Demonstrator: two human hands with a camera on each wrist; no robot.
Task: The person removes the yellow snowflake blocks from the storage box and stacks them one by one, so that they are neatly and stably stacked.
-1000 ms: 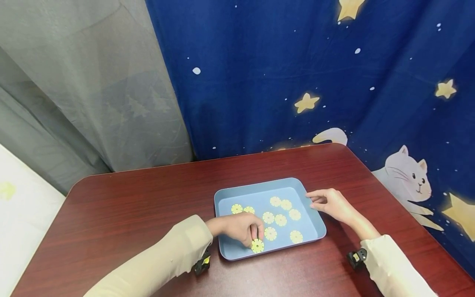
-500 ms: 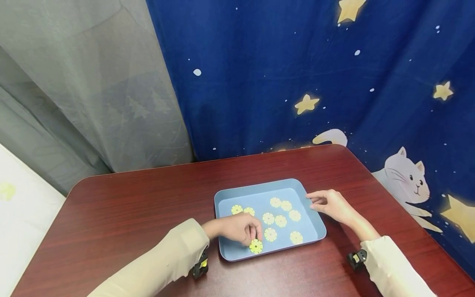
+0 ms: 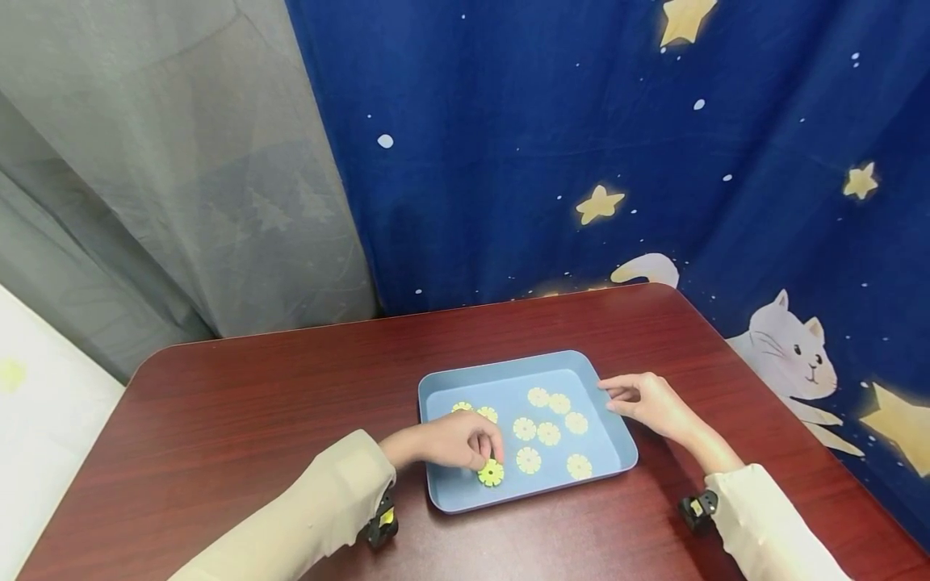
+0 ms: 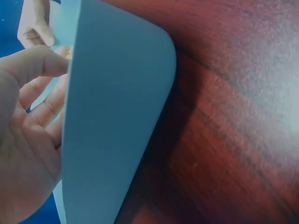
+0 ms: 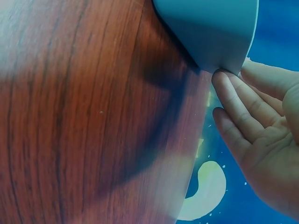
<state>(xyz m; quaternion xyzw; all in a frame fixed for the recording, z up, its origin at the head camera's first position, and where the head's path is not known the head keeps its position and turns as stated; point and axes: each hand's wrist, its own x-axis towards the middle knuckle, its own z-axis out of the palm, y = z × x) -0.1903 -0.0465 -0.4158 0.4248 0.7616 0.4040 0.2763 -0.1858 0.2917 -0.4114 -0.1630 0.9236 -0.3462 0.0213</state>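
Over the near left part of the blue tray (image 3: pixel 452 502), my left hand (image 3: pixel 461 440) pinches a yellow-green interlocking disc (image 3: pixel 490 473) with notched edges between thumb and fingertips. Several paler yellow discs (image 3: pixel 529 461) lie flat on the tray floor, and one disc (image 3: pixel 488 414) is partly covered by that hand. In the left wrist view the tray wall (image 4: pixel 117 93) hides the fingertips and the held disc. At the tray's right side my right hand (image 3: pixel 654 406) holds the rim. Its fingers (image 5: pixel 233 98) lie along the outer wall and its thumb is at the edge.
The tray stands on a dark red wooden table (image 3: pixel 291 395). Behind it hang a grey curtain (image 3: pixel 182 161) and a blue curtain (image 3: pixel 494 161) with stars and a cat. A white surface (image 3: pixel 43 436) is at the left.
My left hand has moved a little left and away from me with the disc, off the tray's near edge. The right hand has stayed at the rim.
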